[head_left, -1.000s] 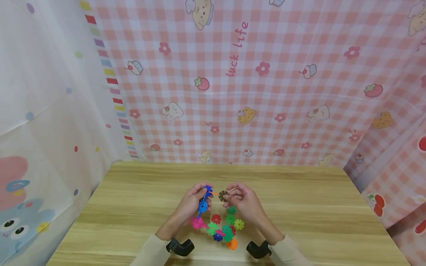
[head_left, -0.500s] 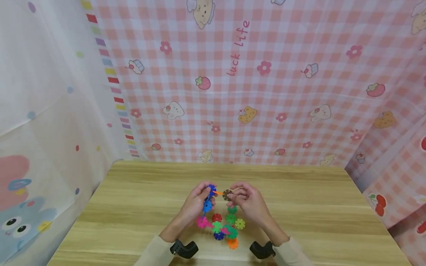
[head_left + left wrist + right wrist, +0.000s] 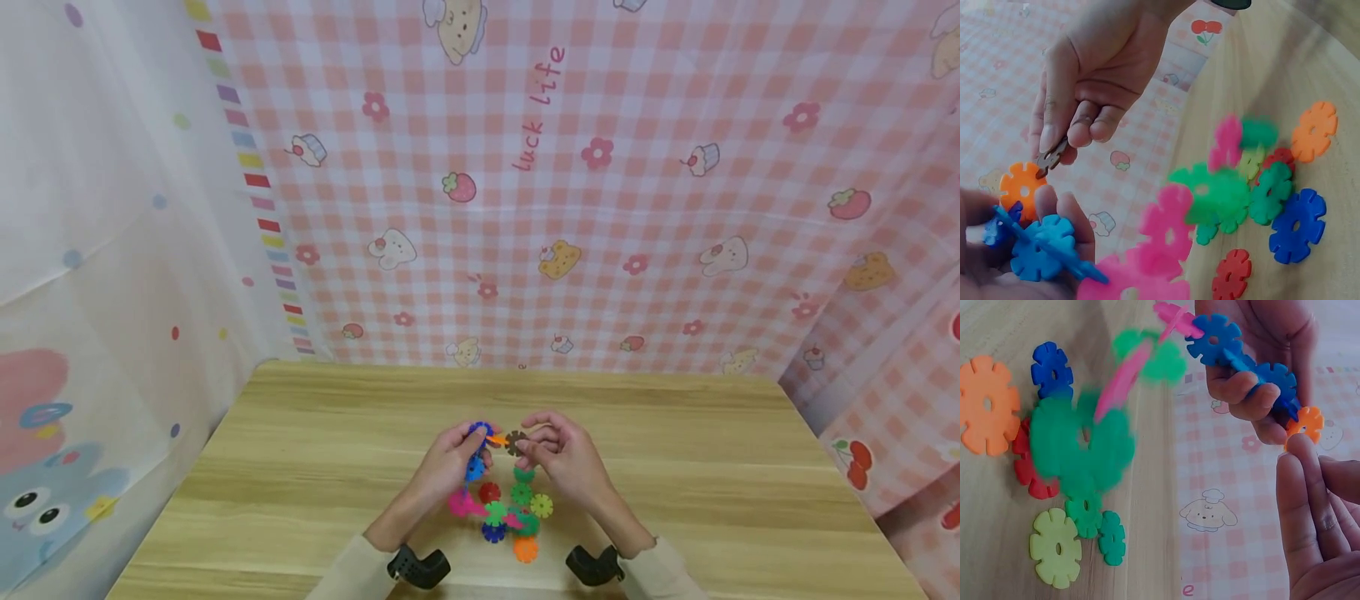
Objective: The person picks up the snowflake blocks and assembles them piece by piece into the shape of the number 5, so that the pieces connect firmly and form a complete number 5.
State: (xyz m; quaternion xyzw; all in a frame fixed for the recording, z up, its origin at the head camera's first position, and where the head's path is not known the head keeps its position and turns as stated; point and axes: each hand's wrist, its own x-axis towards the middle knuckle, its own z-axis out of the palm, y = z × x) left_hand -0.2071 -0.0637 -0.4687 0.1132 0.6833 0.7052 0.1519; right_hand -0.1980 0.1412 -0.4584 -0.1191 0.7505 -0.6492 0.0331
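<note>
My left hand (image 3: 444,460) grips the dark blue end of a chain of slotted plastic snowflake discs. Past its lighter blue disc (image 3: 1044,250), the chain hangs down through pink discs (image 3: 1169,228) and a light green disc (image 3: 496,513) to a teal-green one (image 3: 1082,444), blurred in both wrist views. At the held end, an orange disc (image 3: 1022,186) sticks out toward the right. My right hand (image 3: 561,450) pinches a brown disc (image 3: 1052,157) between thumb and fingers. The brown disc's edge meets the orange one; whether their slots interlock I cannot tell.
Under the chain, loose discs lie on the wooden table (image 3: 337,467): orange (image 3: 527,549), dark blue (image 3: 1298,226), red (image 3: 1232,275), yellow-green (image 3: 1056,549) and several greens. A checked pink cloth (image 3: 495,217) hangs behind the table.
Both hands and the chain have shifted slightly right in the head view. The orange disc has turned, showing more of its face, and the brown disc now sits closer to the left hand.
</note>
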